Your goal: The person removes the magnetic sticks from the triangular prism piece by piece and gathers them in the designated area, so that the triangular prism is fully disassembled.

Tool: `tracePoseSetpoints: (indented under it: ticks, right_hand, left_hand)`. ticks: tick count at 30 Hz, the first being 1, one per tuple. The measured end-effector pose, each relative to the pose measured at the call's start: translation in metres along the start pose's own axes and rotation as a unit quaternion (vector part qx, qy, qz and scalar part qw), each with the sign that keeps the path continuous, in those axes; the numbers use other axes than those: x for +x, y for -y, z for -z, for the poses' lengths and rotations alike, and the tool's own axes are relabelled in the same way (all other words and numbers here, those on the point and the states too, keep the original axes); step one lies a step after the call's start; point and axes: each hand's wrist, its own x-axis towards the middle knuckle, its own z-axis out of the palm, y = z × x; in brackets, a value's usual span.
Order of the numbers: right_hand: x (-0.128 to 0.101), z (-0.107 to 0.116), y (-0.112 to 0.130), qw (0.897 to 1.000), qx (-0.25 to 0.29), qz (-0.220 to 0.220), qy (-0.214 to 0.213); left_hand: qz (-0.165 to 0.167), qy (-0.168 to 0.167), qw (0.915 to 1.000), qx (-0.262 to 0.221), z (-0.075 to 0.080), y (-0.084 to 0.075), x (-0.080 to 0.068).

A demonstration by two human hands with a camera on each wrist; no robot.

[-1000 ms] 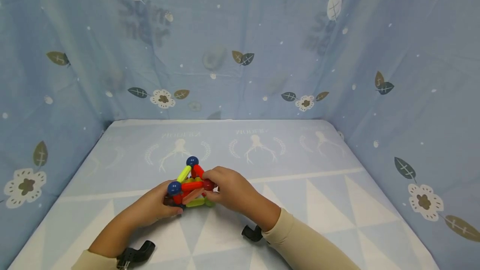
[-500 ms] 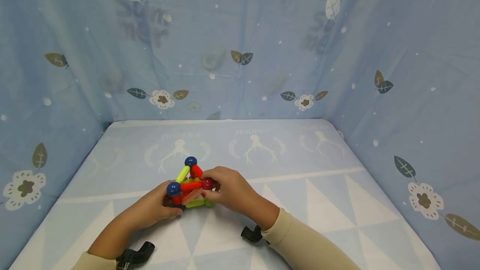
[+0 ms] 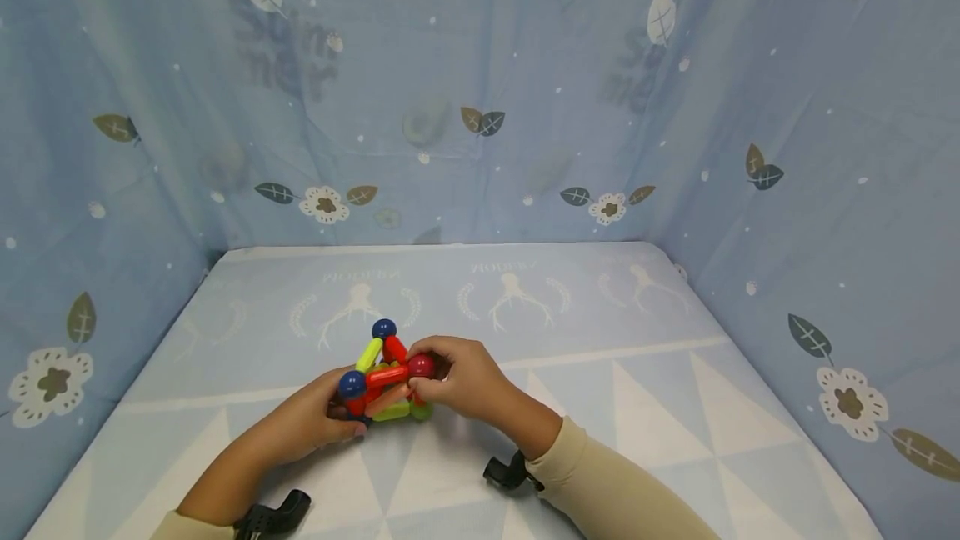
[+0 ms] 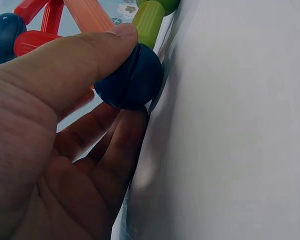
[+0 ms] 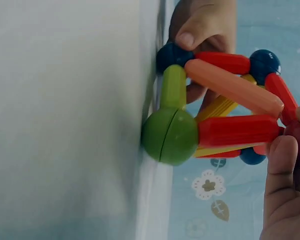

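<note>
A frame of magnetic rods and balls stands on the table, with red rods, a salmon rod, lime-green rods and yellow rods. My left hand holds its lower left corner, thumb across a dark blue ball and fingers beneath. Between thumb and fingers, my right hand pinches the dark red ball at the upper right corner. Below that sits a green ball. Another blue ball tops the frame. Whether the salmon rod's right end touches the red ball, I cannot tell.
The table is covered with a pale blue and white patterned cloth. Blue printed curtains enclose its back and sides. Black wrist mounts show at both forearms.
My right hand and the red ball have shifted slightly to the right, and more of the ball shows. The left hand keeps its hold. The head view has tilted a little.
</note>
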Motion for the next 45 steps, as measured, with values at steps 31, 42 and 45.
tracePoseSetpoints:
  ticks: [31,42,45]
  right_hand:
    - [0.01,0.018,-0.026,0.957,0.247,-0.151,-0.012]
    - [0.02,0.04,-0.072,0.965,0.129,-0.219,-0.058]
    - [0.023,0.047,-0.09,0.964,0.1,-0.239,-0.061]
  left_hand:
    - [0.006,-0.021,0.9978,0.063,-0.001,-0.001,0.001]
    - [0.012,-0.026,0.9977,0.061,-0.001,-0.001,0.002]
    - [0.022,-0.028,0.9976,0.06,-0.001,-0.001,0.001]
